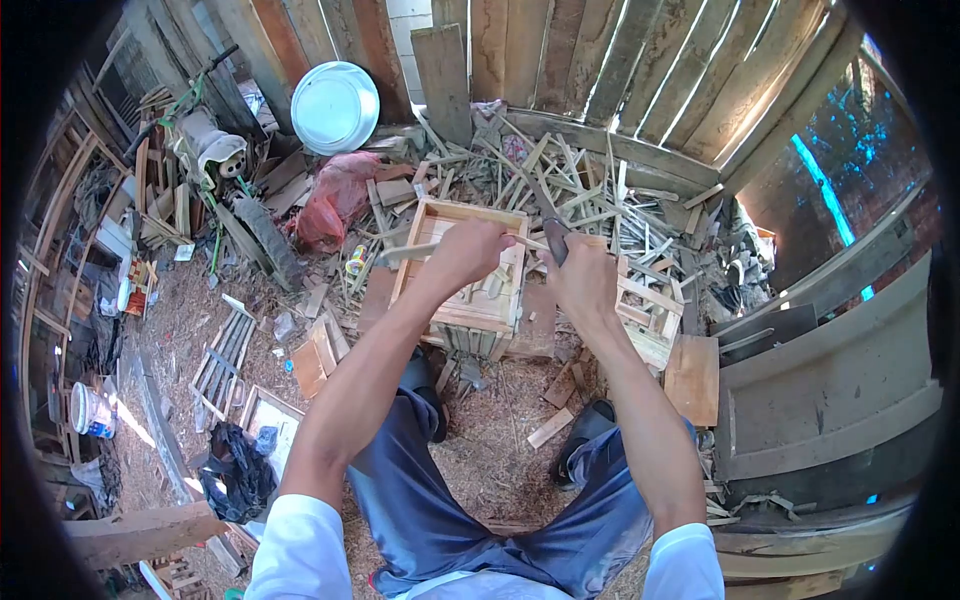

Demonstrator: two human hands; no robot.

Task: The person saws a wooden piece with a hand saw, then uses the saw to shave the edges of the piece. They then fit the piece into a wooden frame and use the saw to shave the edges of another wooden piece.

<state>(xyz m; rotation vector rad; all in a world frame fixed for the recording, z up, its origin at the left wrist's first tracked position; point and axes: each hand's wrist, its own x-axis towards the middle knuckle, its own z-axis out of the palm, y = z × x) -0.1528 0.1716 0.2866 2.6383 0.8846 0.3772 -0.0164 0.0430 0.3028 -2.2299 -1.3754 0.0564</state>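
Note:
My left hand [474,252] is closed around a thin wooden strip [408,252], which sticks out on both sides of the fist. In my right hand [584,272] is the dark handle of a large knife [546,207], its blade angled up and to the left. The right end of the strip reaches close to the knife's handle. Below both hands stands a shallow wooden box [478,210] with light wood pieces lying inside it, partly hidden by my left hand and forearm.
Wood offcuts [575,180] pile up behind the box against a plank wall [560,60]. A white basin [335,108] leans there, with a red plastic bag [335,200] below it. Small wooden slats [228,360] and a black bag [235,470] lie left; boards [692,380] stand right.

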